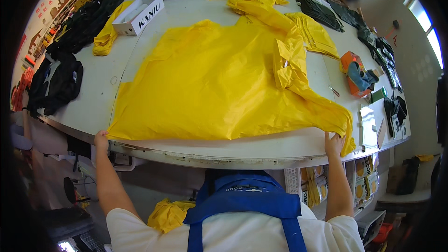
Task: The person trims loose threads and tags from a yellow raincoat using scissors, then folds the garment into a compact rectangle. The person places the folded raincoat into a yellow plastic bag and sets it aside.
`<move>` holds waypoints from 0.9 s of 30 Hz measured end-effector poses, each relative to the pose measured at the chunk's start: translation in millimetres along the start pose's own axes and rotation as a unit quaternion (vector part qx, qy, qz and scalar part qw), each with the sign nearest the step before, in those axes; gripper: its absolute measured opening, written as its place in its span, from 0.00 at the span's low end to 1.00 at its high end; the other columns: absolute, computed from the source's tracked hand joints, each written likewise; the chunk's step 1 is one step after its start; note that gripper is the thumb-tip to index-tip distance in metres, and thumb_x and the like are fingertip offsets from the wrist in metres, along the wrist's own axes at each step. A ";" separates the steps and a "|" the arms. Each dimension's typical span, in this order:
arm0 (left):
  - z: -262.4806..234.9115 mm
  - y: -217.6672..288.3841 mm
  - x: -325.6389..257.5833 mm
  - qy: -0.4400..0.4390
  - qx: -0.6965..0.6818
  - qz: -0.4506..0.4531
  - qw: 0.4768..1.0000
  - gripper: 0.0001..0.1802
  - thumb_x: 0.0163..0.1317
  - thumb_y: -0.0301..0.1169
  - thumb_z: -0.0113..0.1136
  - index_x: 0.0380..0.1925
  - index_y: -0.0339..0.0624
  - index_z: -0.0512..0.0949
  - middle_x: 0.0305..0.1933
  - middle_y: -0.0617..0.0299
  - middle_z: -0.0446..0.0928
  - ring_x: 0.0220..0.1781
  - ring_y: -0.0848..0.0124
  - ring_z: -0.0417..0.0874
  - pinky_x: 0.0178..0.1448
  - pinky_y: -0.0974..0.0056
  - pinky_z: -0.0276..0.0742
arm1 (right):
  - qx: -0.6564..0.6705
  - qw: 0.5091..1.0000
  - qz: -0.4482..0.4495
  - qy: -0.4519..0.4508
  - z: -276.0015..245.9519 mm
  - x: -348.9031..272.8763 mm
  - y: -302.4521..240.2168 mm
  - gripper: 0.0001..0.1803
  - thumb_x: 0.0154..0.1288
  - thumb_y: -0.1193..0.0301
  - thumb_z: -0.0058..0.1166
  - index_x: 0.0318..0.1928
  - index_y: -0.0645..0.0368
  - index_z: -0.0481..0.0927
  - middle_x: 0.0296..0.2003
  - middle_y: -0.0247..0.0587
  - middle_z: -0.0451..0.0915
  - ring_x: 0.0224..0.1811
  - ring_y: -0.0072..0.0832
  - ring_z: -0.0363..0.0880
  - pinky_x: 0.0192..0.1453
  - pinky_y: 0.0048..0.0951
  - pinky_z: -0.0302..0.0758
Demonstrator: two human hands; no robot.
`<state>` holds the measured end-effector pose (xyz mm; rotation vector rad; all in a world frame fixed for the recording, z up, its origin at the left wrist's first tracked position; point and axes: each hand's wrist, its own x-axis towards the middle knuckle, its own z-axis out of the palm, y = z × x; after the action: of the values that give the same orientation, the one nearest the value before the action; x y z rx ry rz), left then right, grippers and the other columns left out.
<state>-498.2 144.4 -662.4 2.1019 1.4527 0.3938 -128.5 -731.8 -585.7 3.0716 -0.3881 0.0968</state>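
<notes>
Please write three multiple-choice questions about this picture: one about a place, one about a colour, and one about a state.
1. Where is the white box?
A. On the table, beyond the sheet's far left corner
B. On the floor under the table
C. In the right hand

2. What colour is the big sheet spread on the table?
A. Black
B. Yellow
C. Green

3. What are the two hands doing?
A. Both hang away from the table
B. Both hold the white box
C. Each grips the sheet at the near table edge

Answers:
1. A: the box lies on the tabletop beside a black pile.
2. B: the sheet is bright yellow all over.
3. C: the left hand is at the sheet's near left corner and the right hand at its near right end.
</notes>
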 end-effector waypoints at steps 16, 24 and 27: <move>101.0 187.1 -27.5 0.001 0.140 0.219 0.966 0.32 0.52 0.28 0.65 0.58 0.38 0.67 0.63 0.46 0.65 0.65 0.49 0.64 0.68 0.55 0.61 | 0.142 0.943 -0.298 -0.040 -18.0 28.9 -141.6 0.43 0.56 0.54 0.61 0.66 0.59 0.58 0.59 0.57 0.68 0.58 0.54 0.69 0.59 0.44 0.69; 244.0 387.9 4.3 -0.040 0.210 0.177 0.961 0.35 0.55 0.37 0.63 0.63 0.47 0.62 0.67 0.50 0.60 0.66 0.51 0.62 0.64 0.52 0.66 | 0.128 0.953 -0.243 -0.130 23.2 105.3 -282.9 0.47 0.51 0.67 0.64 0.70 0.45 0.52 0.67 0.49 0.57 0.64 0.53 0.63 0.60 0.41 0.70; 266.4 376.5 44.2 0.001 0.244 0.133 0.960 0.30 0.56 0.36 0.61 0.60 0.48 0.65 0.62 0.51 0.65 0.61 0.51 0.68 0.59 0.51 0.70 | 0.212 0.875 -0.251 -0.357 -52.3 183.9 -252.5 0.39 0.46 0.80 0.53 0.64 0.50 0.63 0.47 0.44 0.76 0.50 0.39 0.77 0.56 0.31 0.72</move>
<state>-53.8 13.3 -658.9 2.7060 1.3708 0.1408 109.4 -530.1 -530.2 3.3813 0.5116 -1.1284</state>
